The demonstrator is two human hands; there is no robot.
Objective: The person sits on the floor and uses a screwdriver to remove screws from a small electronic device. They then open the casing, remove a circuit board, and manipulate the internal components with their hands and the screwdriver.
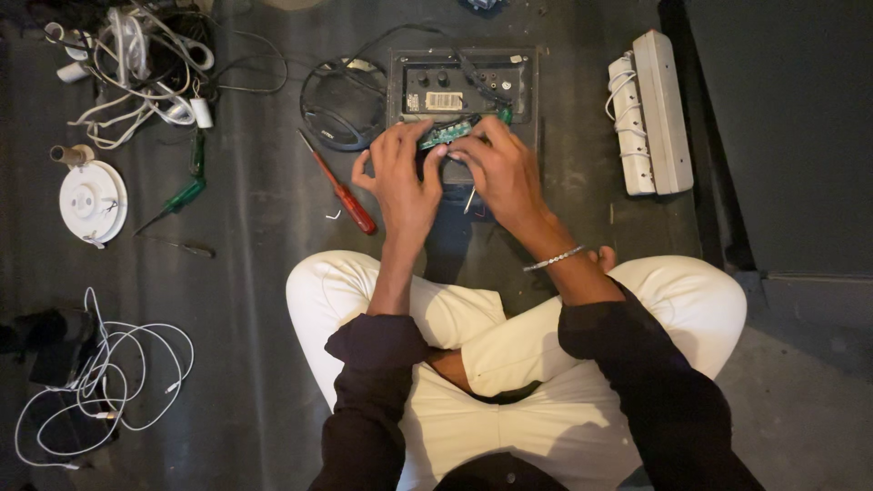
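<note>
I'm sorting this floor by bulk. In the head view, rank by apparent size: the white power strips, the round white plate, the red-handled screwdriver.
Largest to smallest:
1. white power strips
2. round white plate
3. red-handled screwdriver, long but thin
All lie on the floor at similar distance, so the order looks reliable.

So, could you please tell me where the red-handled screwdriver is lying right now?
In the head view, the red-handled screwdriver lies on the floor just left of the left hand, below the round black speaker.

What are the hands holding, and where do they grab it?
Both hands hold a small green circuit board over the dark panel. The left hand pinches its left end, the right hand its right end.
</note>
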